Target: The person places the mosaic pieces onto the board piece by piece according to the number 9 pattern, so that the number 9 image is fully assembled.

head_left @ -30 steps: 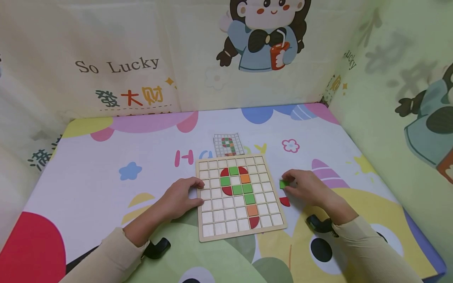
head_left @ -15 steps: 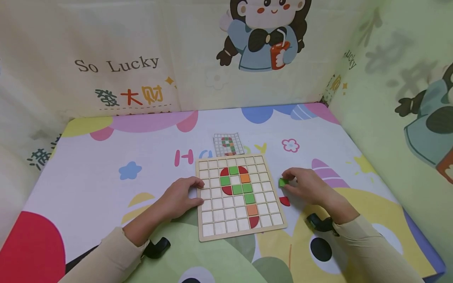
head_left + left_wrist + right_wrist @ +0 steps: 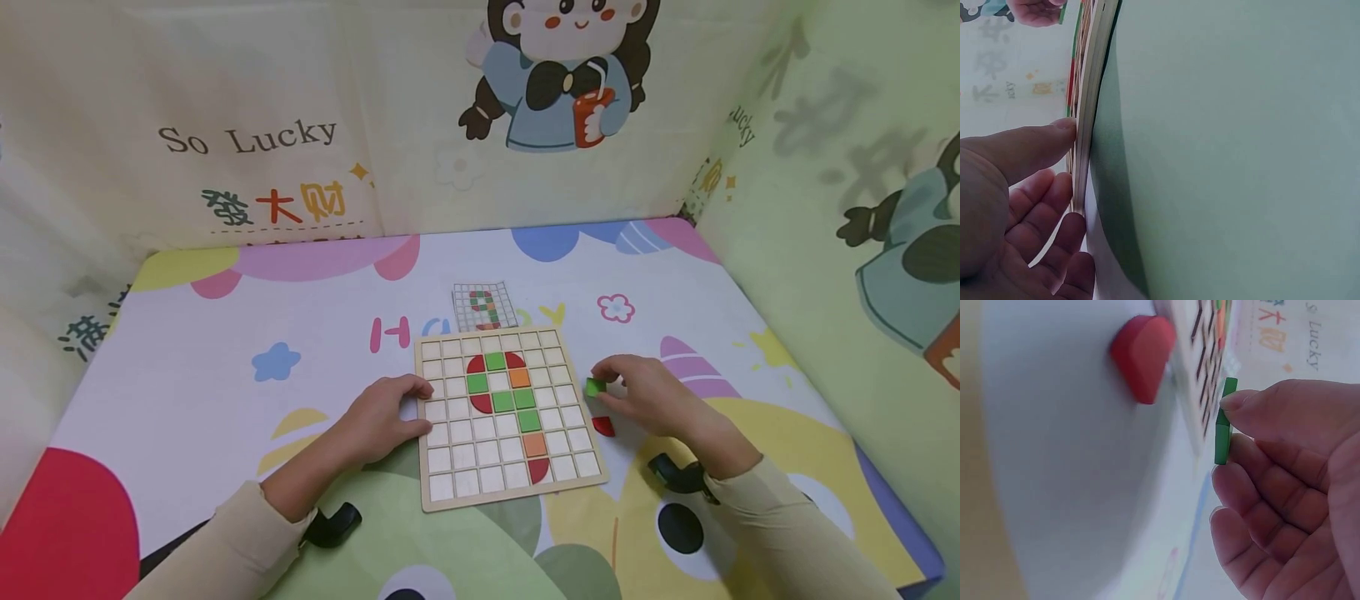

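A square wooden grid board (image 3: 487,482) lies on the table, with green, orange and red tiles set in some of its cells. My left hand (image 3: 381,421) rests at the board's left edge. In the left wrist view, the thumb (image 3: 1041,147) and fingertips touch the board's side (image 3: 1088,94). Just off the board's right edge, my right hand (image 3: 651,396) pinches a green square tile (image 3: 595,387) between thumb and finger. The right wrist view shows that tile (image 3: 1222,444) edge-on, tilted up. A red quarter-round tile (image 3: 603,427) lies on the table below the right hand.
Behind the board lies a small printed pattern card (image 3: 480,302) with a coloured grid, its lower edge meeting the board. A brightly printed cloth (image 3: 337,317) covers the table. Fabric walls (image 3: 420,108) stand behind and at both sides.
The right hand has shifted slightly left towards the board with the green tile, which has been tilted in the fingers. The left hand and the board have stayed put.
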Motion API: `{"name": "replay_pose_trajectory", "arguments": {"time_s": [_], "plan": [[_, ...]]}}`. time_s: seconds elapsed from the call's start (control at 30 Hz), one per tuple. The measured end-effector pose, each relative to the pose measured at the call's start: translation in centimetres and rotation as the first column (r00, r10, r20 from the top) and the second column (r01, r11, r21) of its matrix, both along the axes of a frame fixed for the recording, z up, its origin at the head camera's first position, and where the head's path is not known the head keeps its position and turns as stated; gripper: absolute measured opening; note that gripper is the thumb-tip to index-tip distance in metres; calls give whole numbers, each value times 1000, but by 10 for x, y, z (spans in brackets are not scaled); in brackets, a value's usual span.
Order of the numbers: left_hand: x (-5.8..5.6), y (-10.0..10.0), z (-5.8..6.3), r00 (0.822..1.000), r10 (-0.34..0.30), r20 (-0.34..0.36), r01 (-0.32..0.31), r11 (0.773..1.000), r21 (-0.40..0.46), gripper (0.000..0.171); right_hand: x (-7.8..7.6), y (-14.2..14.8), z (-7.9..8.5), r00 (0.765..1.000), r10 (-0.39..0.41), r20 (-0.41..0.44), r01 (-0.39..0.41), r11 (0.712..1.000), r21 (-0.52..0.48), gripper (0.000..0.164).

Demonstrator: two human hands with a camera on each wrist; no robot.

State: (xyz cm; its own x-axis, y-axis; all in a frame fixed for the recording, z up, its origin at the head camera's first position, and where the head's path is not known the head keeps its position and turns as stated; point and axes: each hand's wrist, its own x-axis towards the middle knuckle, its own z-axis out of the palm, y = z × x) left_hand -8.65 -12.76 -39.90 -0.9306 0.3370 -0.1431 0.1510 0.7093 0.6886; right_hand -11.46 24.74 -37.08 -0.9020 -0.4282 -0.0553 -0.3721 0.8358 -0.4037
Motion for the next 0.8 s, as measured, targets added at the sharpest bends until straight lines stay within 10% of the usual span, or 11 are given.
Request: {"name": "replay_pose_trajectory", "arguments": {"time_s": [0.8], "plan": [[-1, 0, 0, 1000, 0, 3, 0, 1000, -11, 37, 12, -22, 9, 993, 115, -33, -115, 993, -6, 25]]}}
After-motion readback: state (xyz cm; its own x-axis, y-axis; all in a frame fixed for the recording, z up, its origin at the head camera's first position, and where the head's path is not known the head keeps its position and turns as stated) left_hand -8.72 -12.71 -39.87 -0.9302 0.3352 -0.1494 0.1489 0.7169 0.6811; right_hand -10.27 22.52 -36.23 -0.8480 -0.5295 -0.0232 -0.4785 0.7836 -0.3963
